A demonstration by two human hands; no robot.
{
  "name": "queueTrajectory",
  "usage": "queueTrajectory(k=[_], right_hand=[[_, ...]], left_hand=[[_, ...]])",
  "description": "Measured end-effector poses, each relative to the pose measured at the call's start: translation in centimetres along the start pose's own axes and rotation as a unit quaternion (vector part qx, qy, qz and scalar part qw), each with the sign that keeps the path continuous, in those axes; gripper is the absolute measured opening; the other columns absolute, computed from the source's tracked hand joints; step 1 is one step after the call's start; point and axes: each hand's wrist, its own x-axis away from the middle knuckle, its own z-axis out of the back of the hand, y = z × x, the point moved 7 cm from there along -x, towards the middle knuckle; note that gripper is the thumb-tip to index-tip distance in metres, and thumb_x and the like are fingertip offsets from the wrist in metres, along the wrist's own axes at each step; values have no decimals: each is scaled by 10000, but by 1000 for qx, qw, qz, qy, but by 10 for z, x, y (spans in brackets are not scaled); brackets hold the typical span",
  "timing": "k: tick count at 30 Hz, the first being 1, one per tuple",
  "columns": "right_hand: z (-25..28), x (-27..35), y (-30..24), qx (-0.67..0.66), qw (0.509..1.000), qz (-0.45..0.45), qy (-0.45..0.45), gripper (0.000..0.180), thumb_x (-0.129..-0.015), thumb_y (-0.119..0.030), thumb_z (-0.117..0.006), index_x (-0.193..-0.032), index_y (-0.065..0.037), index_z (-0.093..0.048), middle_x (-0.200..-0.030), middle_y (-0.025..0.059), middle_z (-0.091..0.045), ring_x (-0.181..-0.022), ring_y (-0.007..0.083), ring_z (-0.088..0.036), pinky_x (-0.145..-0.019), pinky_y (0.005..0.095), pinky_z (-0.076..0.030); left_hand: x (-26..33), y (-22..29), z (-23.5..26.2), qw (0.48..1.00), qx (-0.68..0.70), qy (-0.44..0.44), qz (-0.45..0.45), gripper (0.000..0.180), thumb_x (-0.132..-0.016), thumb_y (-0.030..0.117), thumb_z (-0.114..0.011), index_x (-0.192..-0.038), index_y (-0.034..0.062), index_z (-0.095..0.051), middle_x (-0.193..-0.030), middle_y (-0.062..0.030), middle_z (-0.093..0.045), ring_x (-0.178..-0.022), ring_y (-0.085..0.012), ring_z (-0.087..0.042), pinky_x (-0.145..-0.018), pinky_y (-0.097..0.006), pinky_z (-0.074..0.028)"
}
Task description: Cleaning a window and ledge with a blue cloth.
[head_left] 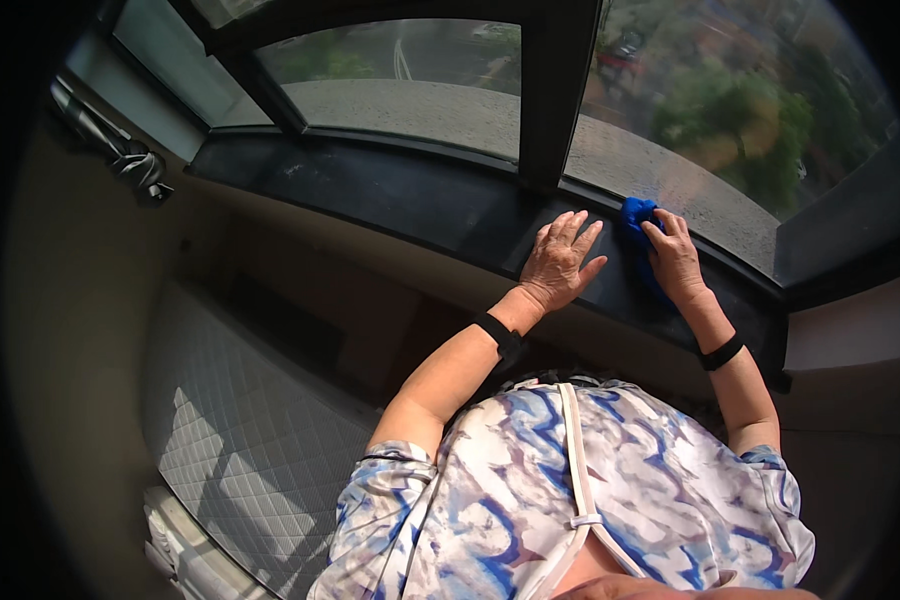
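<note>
My right hand point(676, 258) lies on a blue cloth point(638, 222) on the dark window sill point(400, 195). My fingers are spread over the cloth and press it down rather than closing round it, and part of it bunches out beyond my fingertips, right up against the bottom of the window pane point(690, 130). A darker blue strip of it shows under my palm and toward the wrist.

My left hand point(557, 262) rests flat on the sill just beside the right one — open, fingers fanned, holding nothing. The two hands are near each other but not touching. Each wrist carries a black band point(497, 334).

The sill runs as a long black ledge from the upper left across to the right edge, with a dull sheen and a few pale specks on it. A dark upright window post point(553, 90) stands just behind my left hand and splits the glass into panes. Through them I see grey ground and green trees, blurred.

Below the sill the wall is plain beige. To the lower left lies a grey quilted mat point(240, 440), its diamond stitching catching patches of light. At the upper left a bundle of grey fabric point(130, 155) hangs knotted against the wall. My shirt point(570, 490) is white with blue and grey streaks — no package, label or sign shows anywhere here.
</note>
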Motion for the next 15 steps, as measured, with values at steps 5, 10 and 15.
queueTrajectory(k=[5,10,15], right_hand=[[-17,-23,-27,22,1000,-10,3,371,-719,52,-617,-1070,-66,-621,-1212,171,-542,-1102,342,-543,-911,393,-500],[-31,-49,-57,24,1000,19,-1,359,-750,4,-610,-1104,-54,-627,-1227,165,-554,-1141,339,-532,-913,389,-494],[-40,-66,-71,-20,1000,11,3,371,-737,1,-625,-1103,-63,-633,-1265,162,-545,-1167,332,-514,-946,398,-470]], left_hand=[[-9,-22,18,999,34,13,-24,517,-918,398,-561,-1331,92,-506,-1371,-151,-460,-1298,-326,-399,-1062,-461,-322],[-10,-31,31,996,-19,9,-91,542,-877,390,-615,-1325,101,-521,-1393,-148,-449,-1312,-314,-393,-1072,-479,-312],[-6,-29,28,995,7,6,-101,609,-829,394,-664,-1352,128,-500,-1423,-132,-433,-1325,-302,-390,-1093,-481,-287]])
